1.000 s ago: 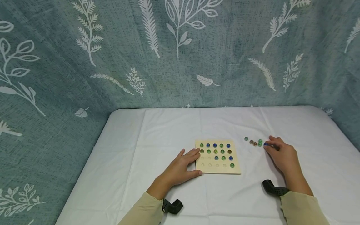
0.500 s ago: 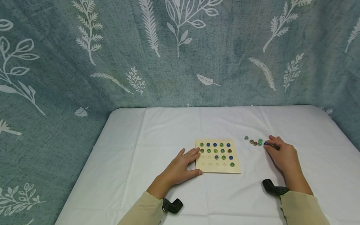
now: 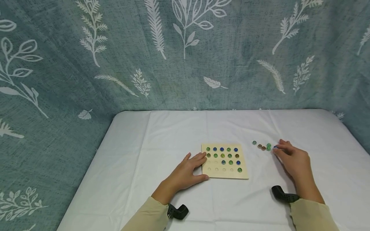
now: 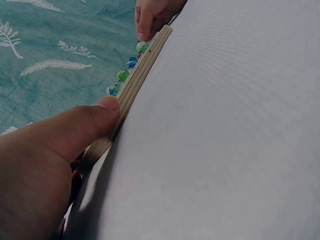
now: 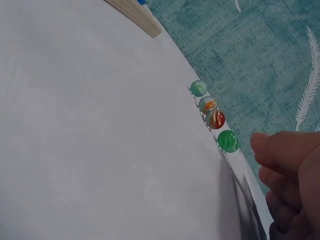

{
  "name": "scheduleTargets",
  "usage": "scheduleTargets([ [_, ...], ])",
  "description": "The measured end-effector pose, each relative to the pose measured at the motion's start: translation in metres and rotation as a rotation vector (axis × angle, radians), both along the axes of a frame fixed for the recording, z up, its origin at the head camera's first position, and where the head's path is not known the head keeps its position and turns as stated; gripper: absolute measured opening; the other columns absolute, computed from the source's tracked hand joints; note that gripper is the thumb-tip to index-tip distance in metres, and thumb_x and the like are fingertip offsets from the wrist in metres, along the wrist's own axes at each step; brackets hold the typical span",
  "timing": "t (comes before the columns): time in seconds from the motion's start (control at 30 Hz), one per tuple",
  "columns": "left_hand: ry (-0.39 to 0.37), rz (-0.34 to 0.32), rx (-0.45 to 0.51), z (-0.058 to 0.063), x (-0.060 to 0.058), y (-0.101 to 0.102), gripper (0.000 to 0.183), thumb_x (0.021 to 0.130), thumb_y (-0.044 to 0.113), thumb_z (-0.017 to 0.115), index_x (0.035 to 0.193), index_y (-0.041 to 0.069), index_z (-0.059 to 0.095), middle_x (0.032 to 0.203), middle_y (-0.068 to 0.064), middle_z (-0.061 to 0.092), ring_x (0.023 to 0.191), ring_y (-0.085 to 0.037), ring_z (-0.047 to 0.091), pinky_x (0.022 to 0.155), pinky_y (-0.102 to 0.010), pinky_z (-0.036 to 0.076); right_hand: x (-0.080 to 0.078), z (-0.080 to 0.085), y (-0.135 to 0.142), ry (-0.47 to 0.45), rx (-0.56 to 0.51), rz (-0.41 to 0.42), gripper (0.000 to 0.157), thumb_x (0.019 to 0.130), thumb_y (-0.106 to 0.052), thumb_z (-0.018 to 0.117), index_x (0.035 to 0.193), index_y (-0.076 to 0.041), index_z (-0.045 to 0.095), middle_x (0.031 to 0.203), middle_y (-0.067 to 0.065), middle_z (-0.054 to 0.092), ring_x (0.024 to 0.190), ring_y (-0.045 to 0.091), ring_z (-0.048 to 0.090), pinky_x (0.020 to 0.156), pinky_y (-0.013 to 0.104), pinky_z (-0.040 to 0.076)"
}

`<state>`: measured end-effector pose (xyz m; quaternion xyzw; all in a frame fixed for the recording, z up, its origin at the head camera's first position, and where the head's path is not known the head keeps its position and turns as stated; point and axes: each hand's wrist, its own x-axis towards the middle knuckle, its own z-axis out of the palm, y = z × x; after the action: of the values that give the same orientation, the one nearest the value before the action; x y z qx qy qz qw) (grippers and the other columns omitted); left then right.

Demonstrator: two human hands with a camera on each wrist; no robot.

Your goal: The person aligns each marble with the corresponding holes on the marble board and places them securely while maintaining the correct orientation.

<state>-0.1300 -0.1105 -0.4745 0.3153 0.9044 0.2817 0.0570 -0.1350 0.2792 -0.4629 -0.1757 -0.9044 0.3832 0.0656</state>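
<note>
A square wooden board (image 3: 228, 175) with rows of hollows lies on the table. Marbles fill its two far rows, the right part of the third row and the rightmost hollow of the front row. My left hand (image 3: 185, 173) rests at its left side, fingers extended onto the edge, thumb (image 4: 95, 122) against the front corner. To the right, my right hand (image 3: 295, 160) pinches a blue marble (image 3: 275, 147) between thumb and index finger. In the right wrist view that marble is hidden; a green marble (image 5: 228, 141) lies just beyond the fingertips.
Several loose marbles lie in a scattered line between board and right hand, among them a red-brown one (image 3: 263, 148) and a pale green one (image 3: 254, 142). White cloth covers the table (image 3: 162, 134). A patterned blue-green curtain (image 3: 179, 80) hangs behind and at the sides.
My right hand has shifted very slightly right with the blue marble, a little away from the green marbles. The left hand and the board stay put; the head view has shifted slightly.
</note>
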Motion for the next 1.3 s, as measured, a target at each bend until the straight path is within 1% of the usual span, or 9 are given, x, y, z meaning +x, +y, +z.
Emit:
scheduleTargets([
  [0.13, 0.008, 0.002, -0.006, 0.001, 0.001, 0.0, 0.072, 0.088, 0.049, 0.07, 0.147, 0.016, 0.048, 0.158, 0.009, 0.034, 0.147, -0.007, 0.028, 0.127, -0.04, 0.012, 0.003, 0.006, -0.005, 0.065, -0.008, 0.018, 0.052, 0.096, -0.043, 0.061, 0.124, 0.0, 0.067, 0.149, 0.008, 0.044, 0.146, 0.028, 0.031, 0.119, 0.056, 0.026],
  [0.3, 0.008, 0.0, -0.008, 0.001, 0.001, 0.0, 0.072, 0.088, 0.048, 0.07, 0.148, 0.016, 0.047, 0.158, 0.009, 0.033, 0.147, -0.007, 0.028, 0.127, -0.04, 0.012, 0.006, 0.015, -0.017, 0.176, 0.014, 0.068, 0.045, 0.094, -0.039, 0.065, 0.117, -0.001, 0.07, 0.145, 0.01, 0.05, 0.143, 0.026, 0.037, 0.117, 0.055, 0.03],
  [0.53, -0.001, -0.002, 0.003, 0.0, 0.001, 0.001, 0.072, 0.088, 0.048, 0.071, 0.147, 0.016, 0.048, 0.158, 0.009, 0.033, 0.147, -0.006, 0.027, 0.127, -0.041, 0.012, 0.007, 0.025, -0.049, 0.183, 0.024, 0.153, 0.044, 0.092, -0.04, 0.068, 0.114, -0.003, 0.072, 0.146, 0.006, 0.051, 0.145, 0.026, 0.036, 0.114, 0.061, 0.032],
  [0.63, -0.001, -0.004, 0.0, -0.001, 0.001, 0.001, 0.072, 0.088, 0.049, 0.07, 0.148, 0.016, 0.047, 0.159, 0.01, 0.033, 0.147, -0.006, 0.027, 0.127, -0.04, 0.011, 0.007, 0.026, -0.065, 0.21, 0.04, 0.21, 0.037, 0.091, -0.034, 0.071, 0.11, -0.003, 0.073, 0.143, 0.007, 0.054, 0.143, 0.03, 0.039, 0.111, 0.062, 0.035],
  [0.7, -0.001, -0.006, -0.004, -0.001, 0.001, 0.001, 0.072, 0.088, 0.049, 0.07, 0.148, 0.017, 0.047, 0.159, 0.01, 0.032, 0.147, -0.005, 0.026, 0.127, -0.04, 0.011, 0.008, 0.026, -0.076, 0.221, 0.045, 0.244, 0.036, 0.09, -0.033, 0.072, 0.11, -0.003, 0.074, 0.142, 0.008, 0.056, 0.142, 0.031, 0.041, 0.11, 0.062, 0.036],
  [0.9, 0.001, -0.008, -0.004, -0.001, 0.001, 0.001, 0.071, 0.088, 0.048, 0.07, 0.148, 0.017, 0.047, 0.159, 0.01, 0.032, 0.147, -0.006, 0.026, 0.127, -0.039, 0.011, 0.008, 0.023, -0.103, 0.263, 0.045, 0.356, 0.028, 0.087, -0.028, 0.076, 0.103, -0.005, 0.076, 0.139, 0.01, 0.059, 0.138, 0.034, 0.045, 0.11, 0.069, 0.031],
  [1.07, 0.004, -0.008, -0.006, 0.0, 0.001, 0.002, 0.071, 0.088, 0.048, 0.07, 0.147, 0.016, 0.048, 0.159, 0.009, 0.033, 0.147, -0.006, 0.027, 0.127, -0.041, 0.012, 0.008, 0.018, -0.121, 0.267, 0.06, 0.424, 0.021, 0.086, -0.024, 0.077, 0.098, -0.007, 0.077, 0.137, 0.009, 0.061, 0.138, 0.032, 0.046, 0.112, 0.063, 0.034],
  [1.13, 0.001, -0.006, -0.009, 0.001, 0.001, 0.002, 0.07, 0.088, 0.048, 0.07, 0.147, 0.016, 0.048, 0.159, 0.009, 0.033, 0.147, -0.006, 0.027, 0.127, -0.041, 0.012, 0.008, 0.017, -0.127, 0.256, 0.072, 0.45, 0.019, 0.086, -0.023, 0.077, 0.097, -0.008, 0.077, 0.137, 0.008, 0.061, 0.138, 0.03, 0.046, 0.113, 0.057, 0.036],
  [1.3, 0.0, -0.008, -0.013, 0.001, 0.0, 0.001, 0.07, 0.089, 0.049, 0.069, 0.147, 0.016, 0.048, 0.159, 0.009, 0.033, 0.147, -0.007, 0.027, 0.127, -0.041, 0.012, 0.008, 0.016, -0.141, 0.229, 0.124, 0.514, 0.017, 0.087, -0.023, 0.076, 0.096, -0.008, 0.078, 0.138, 0.009, 0.06, 0.139, 0.03, 0.045, 0.117, 0.053, 0.032],
])
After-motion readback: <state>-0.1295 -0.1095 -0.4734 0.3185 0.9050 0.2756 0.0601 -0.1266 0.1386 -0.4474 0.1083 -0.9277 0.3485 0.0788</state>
